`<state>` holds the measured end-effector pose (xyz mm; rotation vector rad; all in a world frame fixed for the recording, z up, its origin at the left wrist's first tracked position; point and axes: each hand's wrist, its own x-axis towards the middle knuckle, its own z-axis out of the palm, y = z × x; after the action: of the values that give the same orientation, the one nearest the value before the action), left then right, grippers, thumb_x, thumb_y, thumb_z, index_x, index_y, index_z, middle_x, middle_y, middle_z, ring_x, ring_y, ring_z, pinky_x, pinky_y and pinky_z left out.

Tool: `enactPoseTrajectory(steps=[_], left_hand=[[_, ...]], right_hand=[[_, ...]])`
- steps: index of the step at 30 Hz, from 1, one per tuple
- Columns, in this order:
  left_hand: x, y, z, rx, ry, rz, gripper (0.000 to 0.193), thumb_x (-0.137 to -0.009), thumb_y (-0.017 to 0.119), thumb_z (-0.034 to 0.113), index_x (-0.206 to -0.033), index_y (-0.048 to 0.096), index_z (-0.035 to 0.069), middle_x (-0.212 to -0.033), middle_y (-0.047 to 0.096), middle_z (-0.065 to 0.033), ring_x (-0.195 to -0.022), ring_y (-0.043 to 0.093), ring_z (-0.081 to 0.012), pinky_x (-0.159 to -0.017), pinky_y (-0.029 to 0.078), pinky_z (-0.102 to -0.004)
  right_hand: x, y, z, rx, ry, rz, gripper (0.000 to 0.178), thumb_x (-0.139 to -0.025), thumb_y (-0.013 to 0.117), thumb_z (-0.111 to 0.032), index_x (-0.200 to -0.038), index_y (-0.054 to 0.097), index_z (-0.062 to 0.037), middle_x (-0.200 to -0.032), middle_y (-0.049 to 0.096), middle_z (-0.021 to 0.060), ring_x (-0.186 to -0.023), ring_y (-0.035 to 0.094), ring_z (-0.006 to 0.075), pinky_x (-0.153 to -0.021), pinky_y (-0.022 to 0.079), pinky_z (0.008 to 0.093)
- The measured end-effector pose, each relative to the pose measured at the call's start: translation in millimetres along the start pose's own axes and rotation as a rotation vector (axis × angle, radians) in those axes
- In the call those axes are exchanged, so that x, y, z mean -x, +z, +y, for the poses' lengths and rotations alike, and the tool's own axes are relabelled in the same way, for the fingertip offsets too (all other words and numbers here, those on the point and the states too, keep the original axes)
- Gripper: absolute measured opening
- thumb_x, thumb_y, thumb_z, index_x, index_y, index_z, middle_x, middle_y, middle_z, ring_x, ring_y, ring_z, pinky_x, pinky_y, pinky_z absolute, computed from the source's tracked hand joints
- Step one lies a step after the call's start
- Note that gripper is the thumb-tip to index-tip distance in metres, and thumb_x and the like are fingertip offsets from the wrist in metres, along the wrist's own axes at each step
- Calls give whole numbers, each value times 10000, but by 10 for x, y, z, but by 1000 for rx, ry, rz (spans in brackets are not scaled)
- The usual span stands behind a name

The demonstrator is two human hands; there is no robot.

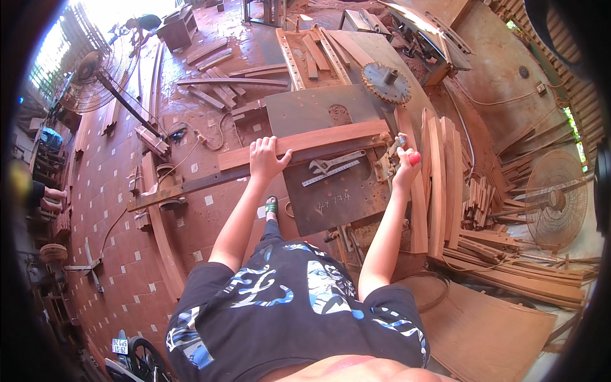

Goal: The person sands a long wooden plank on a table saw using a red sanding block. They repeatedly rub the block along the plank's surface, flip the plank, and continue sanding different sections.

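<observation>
Plank (337, 135) lies across the bench (307, 209), long axis left-right, right end angled away. Left hand (266, 160) nearer: open, draped over it; right hand (403, 172) curled at red knob (414, 158) beyond right end, grip unclear.

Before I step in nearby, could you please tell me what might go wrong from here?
The toothed blade has no visible guard beyond the plank; reaching that way could mean a cut, though I can't tell whether it spins.

The wrench and ruler lie on the plate near the left hand; a bump might knock them off.

The foot wears an open sandal, so anything falling could hurt it.
</observation>
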<state>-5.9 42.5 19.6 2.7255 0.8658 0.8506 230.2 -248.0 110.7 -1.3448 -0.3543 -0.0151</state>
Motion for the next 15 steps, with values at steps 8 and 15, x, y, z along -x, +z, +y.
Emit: enactPoseTrajectory(steps=[8,15], left_hand=[[8,-37,26,2,-16,-11,606,-860,741,504,-1194,675,2,-1127,677,-136,-1110,614,-314,-1047,438,-454],[43,11,-8,19,8,-41,609,-919,696,534,-1235,663,14,-1190,680,-133,-1173,601,-322,-1079,424,-454]], right_hand=[[3,14,-138,-17,-6,-58,351,-921,731,-47,-785,428,-163,-809,403,-90,-746,386,42,-694,313,232],[-28,-64,23,-40,10,18,210,-942,714,-40,-803,566,-96,-804,428,-88,-757,401,42,-720,338,218]])
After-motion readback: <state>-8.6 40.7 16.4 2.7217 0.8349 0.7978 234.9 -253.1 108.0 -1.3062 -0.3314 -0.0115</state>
